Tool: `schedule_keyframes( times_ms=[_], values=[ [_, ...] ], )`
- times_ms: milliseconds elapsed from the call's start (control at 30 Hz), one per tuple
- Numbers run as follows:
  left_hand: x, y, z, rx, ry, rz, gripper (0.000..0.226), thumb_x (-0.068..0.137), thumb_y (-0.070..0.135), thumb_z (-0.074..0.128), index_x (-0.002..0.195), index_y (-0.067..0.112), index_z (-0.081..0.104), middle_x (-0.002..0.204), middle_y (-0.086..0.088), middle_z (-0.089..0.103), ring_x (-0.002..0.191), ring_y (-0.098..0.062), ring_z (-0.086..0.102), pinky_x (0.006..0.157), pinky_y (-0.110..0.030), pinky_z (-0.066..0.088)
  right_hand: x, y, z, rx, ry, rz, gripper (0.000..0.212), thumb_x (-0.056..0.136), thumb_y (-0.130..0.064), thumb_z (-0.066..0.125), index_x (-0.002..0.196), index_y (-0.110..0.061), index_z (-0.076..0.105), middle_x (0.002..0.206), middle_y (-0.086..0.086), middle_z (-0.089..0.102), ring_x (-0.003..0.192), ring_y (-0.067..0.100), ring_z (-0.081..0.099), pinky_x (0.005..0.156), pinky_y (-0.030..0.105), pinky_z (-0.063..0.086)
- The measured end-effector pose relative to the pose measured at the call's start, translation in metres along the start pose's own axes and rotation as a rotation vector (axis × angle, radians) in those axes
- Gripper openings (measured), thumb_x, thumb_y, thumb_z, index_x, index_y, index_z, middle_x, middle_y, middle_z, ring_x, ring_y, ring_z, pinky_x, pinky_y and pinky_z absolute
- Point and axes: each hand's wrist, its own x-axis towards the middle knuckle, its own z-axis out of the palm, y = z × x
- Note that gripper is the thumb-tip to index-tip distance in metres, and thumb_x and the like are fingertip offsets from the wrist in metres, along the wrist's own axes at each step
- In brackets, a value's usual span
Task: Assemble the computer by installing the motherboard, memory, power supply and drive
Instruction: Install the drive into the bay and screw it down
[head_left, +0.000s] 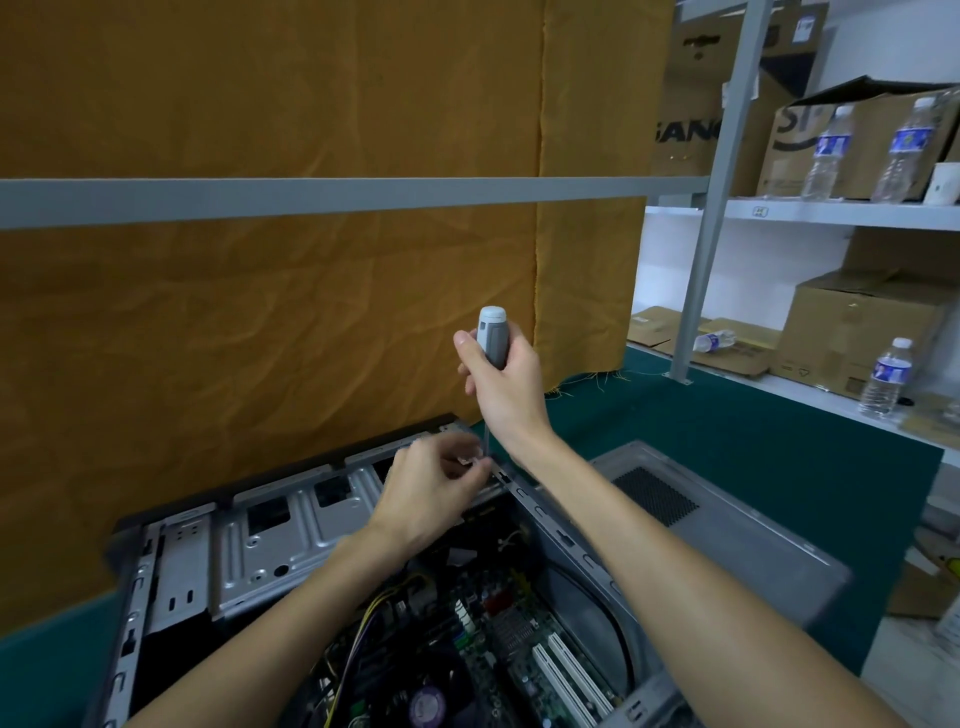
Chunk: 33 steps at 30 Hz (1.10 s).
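Computer case (270, 545): two hands, one screwdriver (492, 338), four bottles.

- Open from above: computer case (566, 540), its side off.
- Crowded at the far corner by both hands and an upright screwdriver (492, 343).
- Blocked behind by an orange cloth (270, 322).

Black letters "SANC" on upper cardboard box (691, 130), perhaps cut off, neighbouring box (795, 140) print unreadable
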Motion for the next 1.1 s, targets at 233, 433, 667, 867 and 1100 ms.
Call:
schedule_keyframes(
  times_ms=[233, 433, 667, 867, 1100],
  values=[
    [0.014, 0.004, 0.007, -0.129, 0.137, 0.012, 0.009, 0.091, 0.028, 0.077, 0.086, 0.02, 0.079, 0.077, 0.011, 0.075, 0.071, -0.002, 0.068, 0.064, -0.022, 0.053, -0.003, -0.002, -0.001, 0.126, -0.079, 0.104, 0.028, 0.106, -0.029, 0.054, 0.125, -0.01, 0.059, 0.102, 0.007, 0.067, 0.086, 0.014, 0.064, 0.08, 0.03, 0.054],
    [0.011, 0.001, 0.008, -0.116, -0.022, 0.127, 0.018, 0.102, 0.021, 0.06, 0.107, 0.026, 0.077, 0.093, 0.012, 0.077, 0.09, -0.008, 0.071, 0.081, -0.042, 0.058, -0.001, -0.001, -0.005, 0.204, -0.095, 0.079, 0.036, 0.093, -0.022, 0.072, 0.117, -0.013, 0.048, 0.095, 0.006, 0.07, 0.08, 0.024, 0.071, 0.08, 0.029, 0.055],
    [0.015, -0.003, 0.012, -0.235, 0.023, 0.096, 0.022, 0.095, 0.02, 0.071, 0.116, 0.026, 0.07, 0.096, 0.008, 0.075, 0.086, -0.009, 0.07, 0.078, -0.03, 0.058, -0.002, 0.0, -0.012, 0.076, -0.097, 0.006, 0.024, 0.097, -0.022, 0.07, 0.119, -0.016, 0.063, 0.104, 0.007, 0.073, 0.086, 0.012, 0.068, 0.077, 0.025, 0.056],
    [0.02, -0.004, 0.01, -0.378, 0.108, 0.009, 0.034, 0.088, 0.017, 0.08, 0.121, 0.01, 0.073, 0.088, 0.007, 0.079, 0.087, -0.009, 0.076, 0.083, -0.027, 0.06, -0.002, -0.002, -0.006, 0.116, -0.143, 0.049, 0.039, 0.091, -0.033, 0.072, 0.124, -0.019, 0.057, 0.106, 0.007, 0.066, 0.089, 0.014, 0.066, 0.085, 0.03, 0.057],
    [0.023, -0.009, 0.007, -0.601, -0.06, -0.059, 0.034, 0.093, 0.008, 0.073, 0.126, 0.013, 0.068, 0.103, 0.001, 0.079, 0.102, -0.013, 0.074, 0.086, -0.02, 0.058, 0.002, 0.0, -0.015, -0.059, -0.066, -0.027, 0.03, 0.09, -0.022, 0.078, 0.117, -0.014, 0.069, 0.107, 0.004, 0.071, 0.097, 0.015, 0.068, 0.076, 0.024, 0.055]
  ],
)
